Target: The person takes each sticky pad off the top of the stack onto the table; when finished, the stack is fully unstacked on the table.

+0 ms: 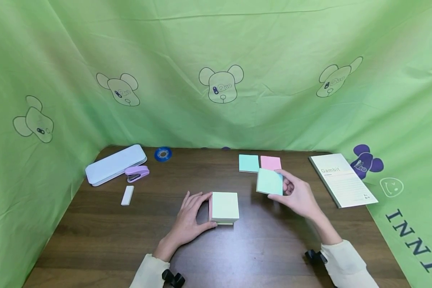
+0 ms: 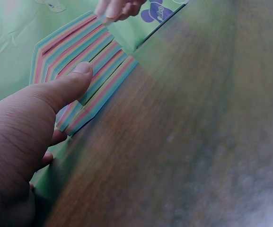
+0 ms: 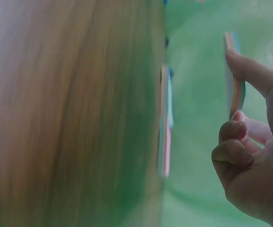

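A tall stack of sticky note pads (image 1: 225,206) stands on the table, its top pale cream-green. My left hand (image 1: 188,224) holds it from the left, thumb along the near side and fingers toward the far left corner. In the left wrist view the stack (image 2: 110,75) shows striped pink, yellow and blue edges. Between thumb and fingertips, my right hand (image 1: 299,197) pinches one mint-coloured sticky note pad (image 1: 268,182) above the table. Its layered edge (image 3: 238,92) faces the right wrist view. Behind it lie a turquoise pad (image 1: 249,163) and a pink pad (image 1: 270,161), side by side.
At the left lie a pale blue pencil case (image 1: 115,164), a purple stapler (image 1: 138,173), a white eraser (image 1: 127,195) and a blue tape roll (image 1: 163,154). A white notebook (image 1: 343,180) lies at the right edge. Green cloth (image 1: 273,120) hangs around the table.
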Tool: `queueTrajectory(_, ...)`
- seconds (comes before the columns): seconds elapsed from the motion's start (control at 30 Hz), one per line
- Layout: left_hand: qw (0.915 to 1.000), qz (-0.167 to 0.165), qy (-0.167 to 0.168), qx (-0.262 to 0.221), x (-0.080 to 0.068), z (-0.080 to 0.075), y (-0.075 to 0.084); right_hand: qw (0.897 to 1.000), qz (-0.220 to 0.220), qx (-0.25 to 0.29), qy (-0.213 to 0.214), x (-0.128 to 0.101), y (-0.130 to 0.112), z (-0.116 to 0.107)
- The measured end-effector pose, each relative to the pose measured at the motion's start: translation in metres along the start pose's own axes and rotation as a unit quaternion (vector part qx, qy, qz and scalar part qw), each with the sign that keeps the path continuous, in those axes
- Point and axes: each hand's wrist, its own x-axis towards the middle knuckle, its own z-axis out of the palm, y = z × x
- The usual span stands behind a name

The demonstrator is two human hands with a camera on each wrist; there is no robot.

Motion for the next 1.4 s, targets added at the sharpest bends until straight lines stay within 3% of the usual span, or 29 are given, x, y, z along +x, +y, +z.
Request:
queueTrajectory(0.17,1.0000,0.000,0.001,0.000,0.001,0.000,-0.001,0.999,0.014,-0.035,0.025,0.004,0.026,-0.017)
queueTrajectory(0.43,0.9999,0.008,0.007,-0.003,0.000,0.000,-0.002,0.996,0.043,-0.074,0.020,0.011,0.064,-0.040)
queueTrajectory(0.8,0.9999,0.012,0.008,-0.005,-0.001,0.002,-0.001,0.990,0.061,-0.126,-0.033,0.011,0.096,-0.045)
queueTrajectory(1.07,1.0000,0.006,0.003,-0.003,0.000,0.002,0.000,0.977,0.079,-0.197,-0.012,0.012,0.086,-0.048)
queueTrajectory(1.4,0.9997,0.016,0.016,-0.002,0.000,0.001,0.001,0.976,0.084,-0.201,0.019,0.023,0.087,-0.040)
